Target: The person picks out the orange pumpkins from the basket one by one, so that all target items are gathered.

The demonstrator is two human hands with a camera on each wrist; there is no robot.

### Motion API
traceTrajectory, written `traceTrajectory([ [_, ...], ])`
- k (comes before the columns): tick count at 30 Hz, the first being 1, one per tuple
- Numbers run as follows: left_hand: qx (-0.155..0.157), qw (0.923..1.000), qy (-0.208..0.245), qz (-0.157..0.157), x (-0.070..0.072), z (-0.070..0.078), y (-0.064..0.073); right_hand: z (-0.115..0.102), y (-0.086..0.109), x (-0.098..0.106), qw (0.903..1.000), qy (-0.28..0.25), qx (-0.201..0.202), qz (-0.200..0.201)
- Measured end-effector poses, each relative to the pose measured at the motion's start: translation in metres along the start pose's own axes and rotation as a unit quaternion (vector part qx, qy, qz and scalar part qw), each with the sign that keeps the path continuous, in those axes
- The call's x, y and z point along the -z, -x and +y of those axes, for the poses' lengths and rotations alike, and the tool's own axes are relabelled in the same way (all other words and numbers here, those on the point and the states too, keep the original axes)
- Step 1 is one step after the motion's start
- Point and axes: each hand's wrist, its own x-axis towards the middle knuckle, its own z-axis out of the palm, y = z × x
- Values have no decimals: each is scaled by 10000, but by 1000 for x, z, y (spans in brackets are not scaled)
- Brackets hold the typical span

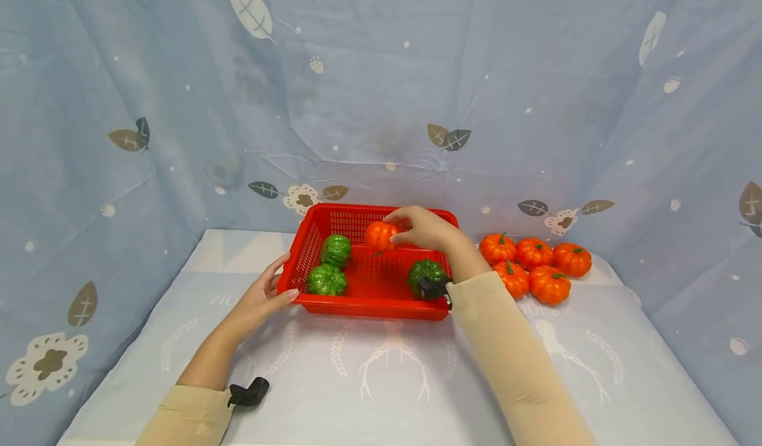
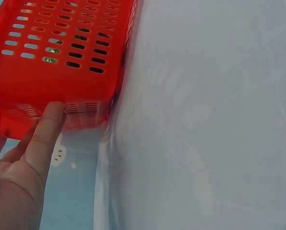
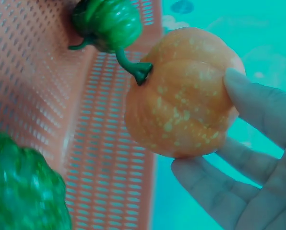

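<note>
A red plastic basket (image 1: 381, 310) stands at the middle of the table's far side. My left hand (image 1: 258, 300) holds its near left corner, with the thumb (image 2: 47, 132) against the outside. Over the basket, my right hand (image 1: 425, 229) pinches a small orange pumpkin (image 1: 380, 235) between thumb and fingers; its green stem (image 3: 133, 69) points away from the palm. Inside the basket, two green pumpkins lie at the left, one (image 1: 337, 250) behind the other (image 1: 327, 280). Another green pumpkin (image 1: 424, 272) sits at the right end, partly hidden by the right wrist's black camera.
Several orange pumpkins (image 1: 534, 253) lie grouped on the table right of the basket, beside my right forearm. A pale printed cloth (image 1: 387, 380) covers the table. Blue patterned fabric (image 1: 381, 102) hangs behind and on both sides.
</note>
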Motion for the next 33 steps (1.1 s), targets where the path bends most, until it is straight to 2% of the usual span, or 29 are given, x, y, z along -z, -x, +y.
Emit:
traceTrajectory([
  [6, -37, 10000, 18, 25, 0, 2, 1, -6, 35, 10, 9991, 266, 184, 264],
  [13, -36, 10000, 14, 15, 0, 2, 2, -5, 71, 20, 9970, 141, 551, 524],
  [20, -77, 10000, -22, -20, 1, 0, -2, 13, 114, 21, 9943, -130, 509, 925],
  [23, -86, 9999, -70, -32, 2, -1, -3, 23, 129, 21, 9926, -85, 469, 1121],
  [30, -22, 9998, -186, 23, 0, 1, -1, 42, 166, 31, 9865, -528, 414, 1491],
  [33, 15, 9999, -153, 18, 0, 2, -1, 47, 185, 39, 9831, -334, 330, 1771],
])
